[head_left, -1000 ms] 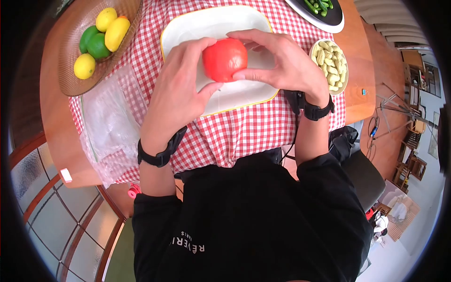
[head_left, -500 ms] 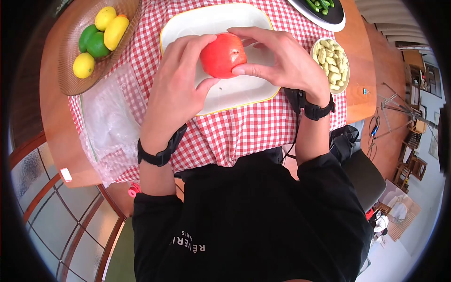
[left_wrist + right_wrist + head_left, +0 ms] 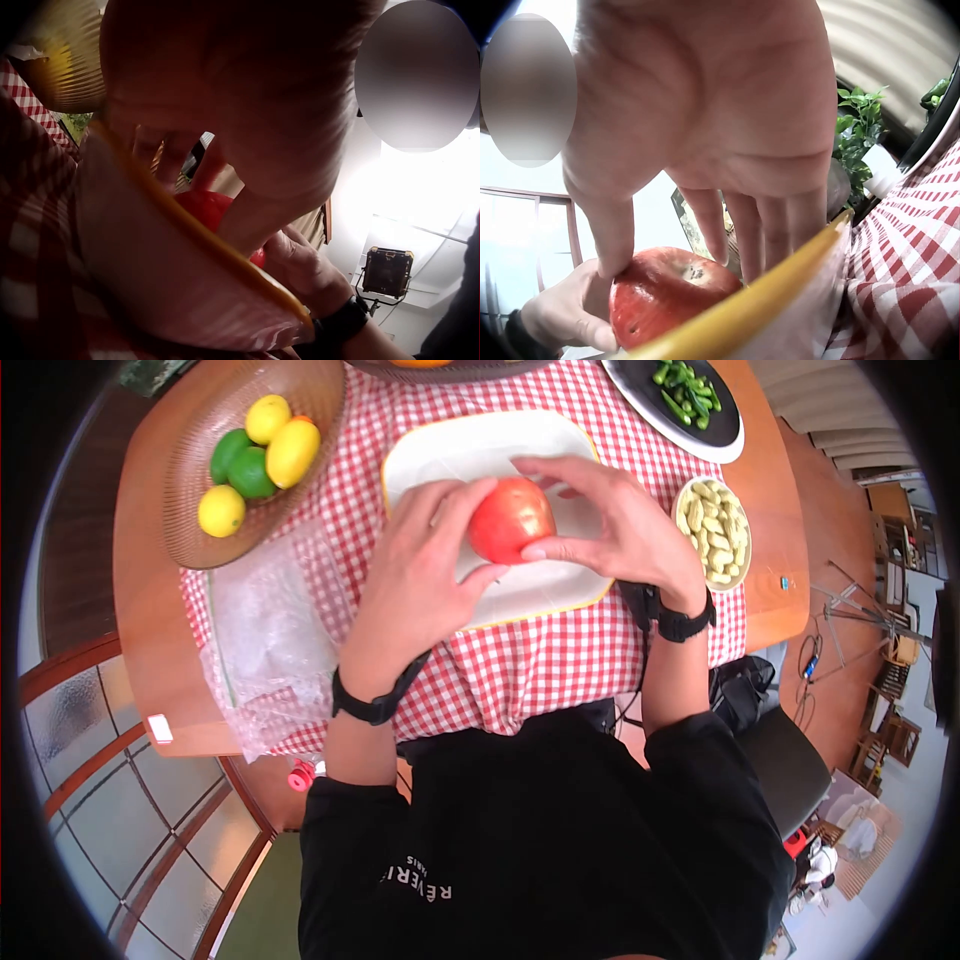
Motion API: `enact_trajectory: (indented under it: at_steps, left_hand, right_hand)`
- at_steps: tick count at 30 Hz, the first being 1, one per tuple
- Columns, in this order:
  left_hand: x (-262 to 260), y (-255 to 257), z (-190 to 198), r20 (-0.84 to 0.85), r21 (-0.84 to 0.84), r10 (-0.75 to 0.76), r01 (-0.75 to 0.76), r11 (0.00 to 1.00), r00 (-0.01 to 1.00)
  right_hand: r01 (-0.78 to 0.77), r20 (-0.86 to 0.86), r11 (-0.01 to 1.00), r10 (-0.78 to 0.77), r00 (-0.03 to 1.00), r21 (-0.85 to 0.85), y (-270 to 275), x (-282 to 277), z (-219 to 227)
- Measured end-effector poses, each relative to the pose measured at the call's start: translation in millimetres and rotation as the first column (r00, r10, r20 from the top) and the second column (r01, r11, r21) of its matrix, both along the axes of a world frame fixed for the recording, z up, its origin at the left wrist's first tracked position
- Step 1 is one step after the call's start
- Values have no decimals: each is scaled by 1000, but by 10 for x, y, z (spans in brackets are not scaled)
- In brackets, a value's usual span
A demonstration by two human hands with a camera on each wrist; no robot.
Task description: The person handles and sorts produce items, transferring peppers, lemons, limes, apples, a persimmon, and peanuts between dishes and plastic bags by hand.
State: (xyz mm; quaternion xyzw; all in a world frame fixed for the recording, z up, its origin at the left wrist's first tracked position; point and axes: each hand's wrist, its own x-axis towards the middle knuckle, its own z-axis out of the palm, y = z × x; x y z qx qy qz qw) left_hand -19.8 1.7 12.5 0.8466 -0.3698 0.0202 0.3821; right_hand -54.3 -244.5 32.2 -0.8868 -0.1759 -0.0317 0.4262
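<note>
A large round red fruit, like a pomegranate point(image 3: 512, 522), is held between both hands over a white dish with a yellow rim point(image 3: 560, 592). My left hand point(image 3: 422, 565) curves round its left side, fingertips at its upper edge and thumb low on the near side. From the right, my right hand point(image 3: 625, 530) grips it, the thumb across its near face and the fingers reaching behind. In the right wrist view the fruit point(image 3: 664, 296) shows a pale sunken spot with dark specks. The dish wall point(image 3: 165, 262) hides part of it in the left wrist view.
At left stands a ribbed bowl point(image 3: 185, 545) of lemons and limes. A clear plastic bag point(image 3: 265, 620) lies on the checked cloth point(image 3: 560, 670). On the right are a bowl of peanuts point(image 3: 712, 532) and a dark plate with green peppers point(image 3: 690, 400).
The head view has shifted, so the table and hands appear lower and further right. Both hands still hold the red fruit, which has turned slightly between them.
</note>
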Motion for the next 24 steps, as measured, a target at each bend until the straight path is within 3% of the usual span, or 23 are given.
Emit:
enact_trajectory:
  at_steps: [2, 7, 10, 13, 14, 15, 16, 17, 18, 20, 21, 22, 23, 24]
  left_hand:
    - [-13, 4, 5, -41, -35, -25, 23, 999, 999]
    - [-62, 7, 41, -46, -2, -48, 47, 999, 998]
    - [-39, 6, 27, -12, -55, -64, 63, 997, 998]
    - [-45, 25, 127, 11, -159, -20, 22, 987, 1000]
    - [-56, 38, 146, 25, -196, -5, 10, 981, 1000]
    - [-40, 45, 140, 118, -226, 34, -6, 974, 992]
    - [-63, 74, 172, 119, -227, 23, 5, 974, 993]
    - [-67, 110, 225, 89, -178, 35, -18, 984, 995]
    - [-60, 135, 258, 62, -131, 40, -31, 991, 997]
    - [-73, 199, 284, 132, -195, 51, -24, 981, 990]
    - [-102, 287, 351, 161, -127, 96, -76, 989, 982]
    - [-118, 380, 409, 207, -59, 147, -138, 989, 967]
    - [-146, 475, 425, 222, -66, 149, -138, 988, 964]
    - [-186, 569, 435, 259, 34, 157, -171, 985, 953]
  right_hand:
    - [-19, -80, 994, 10, 997, -108, 15, -26, 23]
    - [-60, -66, 998, 60, 996, 3, 45, -42, -8]
    - [-51, -27, 996, 49, 998, -67, 17, -46, 109]
    - [122, 163, 981, -146, 976, 148, -45, -85, 151]
    - [116, 167, 982, -141, 976, 152, -15, -73, 142]
    - [103, 194, 987, -126, 973, 125, 8, -56, 121]
    - [100, 220, 991, -118, 968, 94, 3, -50, 99]
    - [51, 238, 997, -34, 971, -65, -43, -35, 64]
    - [81, 242, 994, -61, 968, -73, -90, -62, 79]
    - [132, 181, 949, -189, 965, 286, -204, -100, 119]
    - [121, 232, 923, -216, 948, 365, -253, -84, 172]
    - [180, 251, 924, -273, 929, 337, -205, -108, 213]
    - [183, 228, 967, -222, 948, 179, -168, -148, 251]
    - [182, 198, 983, -182, 963, 20, -137, -193, 277]
